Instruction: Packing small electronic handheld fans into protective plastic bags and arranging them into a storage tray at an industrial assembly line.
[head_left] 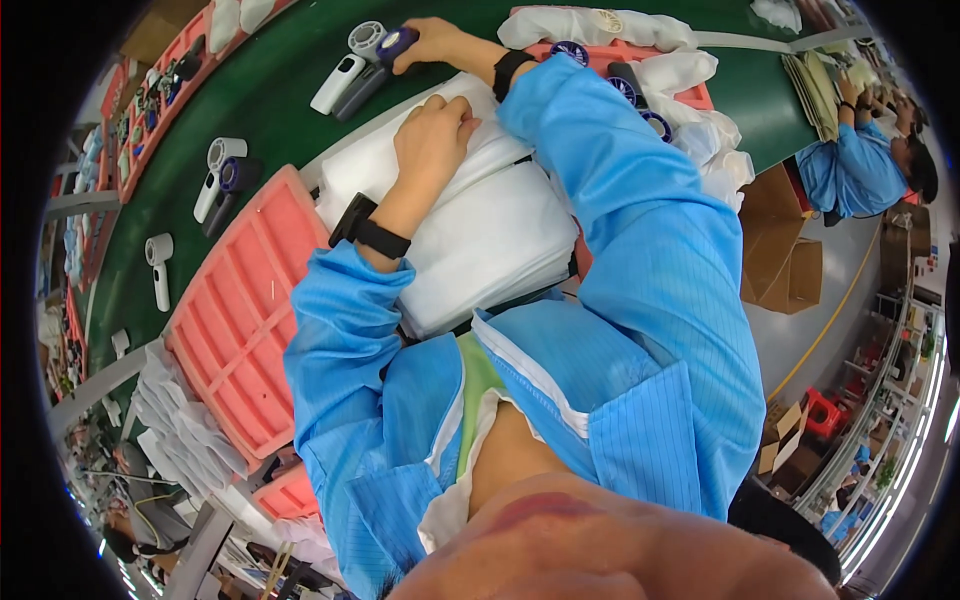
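Observation:
At the far side of the green belt, my right hand closes its fingers round the purple head of a dark handheld fan. That fan lies on the belt against a white handheld fan. My left hand rests on a stack of white cloth-like bags in front of my chest. Its fingers are curled in, and whatever may be under them is hidden. Farther left, a white fan and a dark purple-headed fan lie side by side. Another white fan lies beyond them.
An empty pink tray leans left of the stack, near grey-white bags. To the right, wrapped white items and several dark fans lie on a pink tray. A cardboard box and a co-worker in blue are farther right.

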